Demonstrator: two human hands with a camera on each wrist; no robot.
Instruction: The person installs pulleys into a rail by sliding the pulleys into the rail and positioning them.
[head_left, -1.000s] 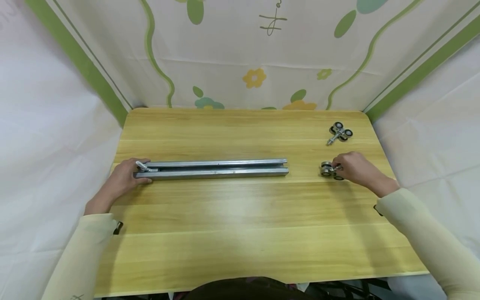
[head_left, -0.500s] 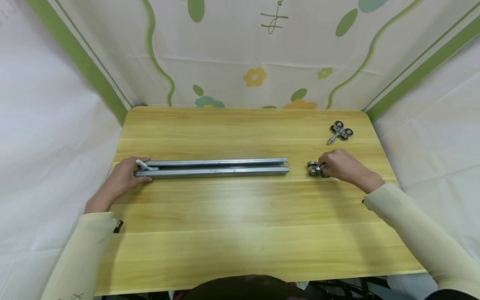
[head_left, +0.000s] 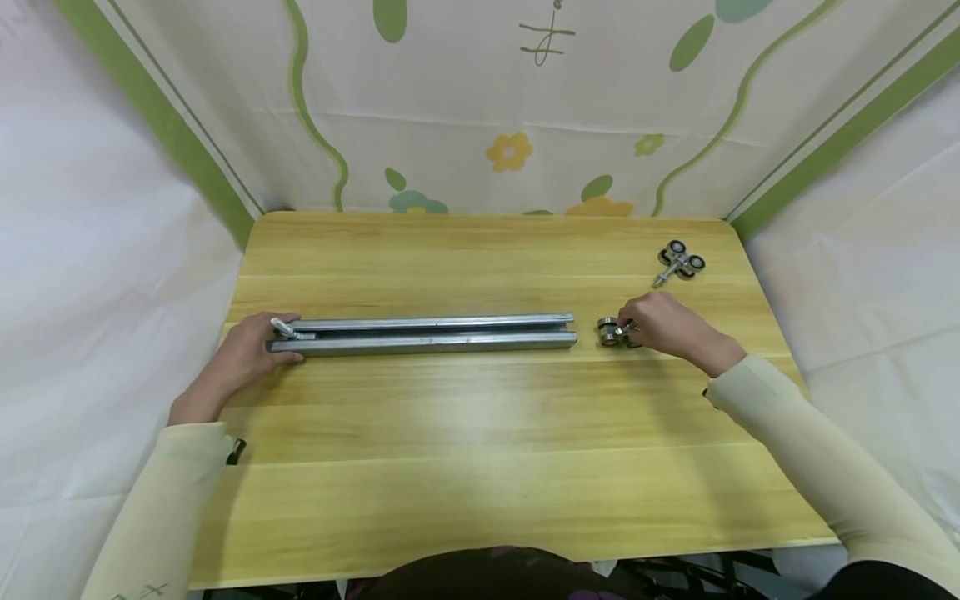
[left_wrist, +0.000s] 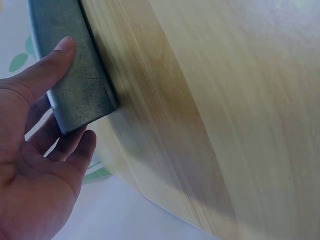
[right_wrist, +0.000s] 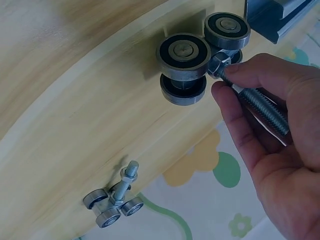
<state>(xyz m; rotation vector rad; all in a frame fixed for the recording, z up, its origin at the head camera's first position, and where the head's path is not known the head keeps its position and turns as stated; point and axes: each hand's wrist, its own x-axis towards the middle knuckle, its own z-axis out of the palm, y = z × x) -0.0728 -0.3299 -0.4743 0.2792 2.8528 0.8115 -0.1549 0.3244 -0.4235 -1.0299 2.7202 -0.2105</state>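
A C-shaped steel rail (head_left: 435,343) lies across the table, slot facing up. My left hand (head_left: 247,346) grips its left end, thumb on the near side wall and fingers on the far side. From the slot at that end a bolt (head_left: 283,328) sticks up at a slant; what it joins is hidden inside. My right hand (head_left: 667,327) pinches the threaded bolt (right_wrist: 262,107) of a roller trolley (right_wrist: 182,60) between thumb and fingers. The trolley's wheels are just off the rail's right open end (right_wrist: 275,25). Behind that hand rests a second roller trolley (head_left: 678,260), bolt pointing toward me.
The wooden table (head_left: 480,467) has a floral white curtain (head_left: 450,100) along its back edge. White cloth (head_left: 97,275) hangs at both sides. Metal frame parts (head_left: 697,575) show below the front edge.
My right hand has carried the trolley leftward, closer to the rail's right end. The left hand, the rail and the second trolley have stayed in place.
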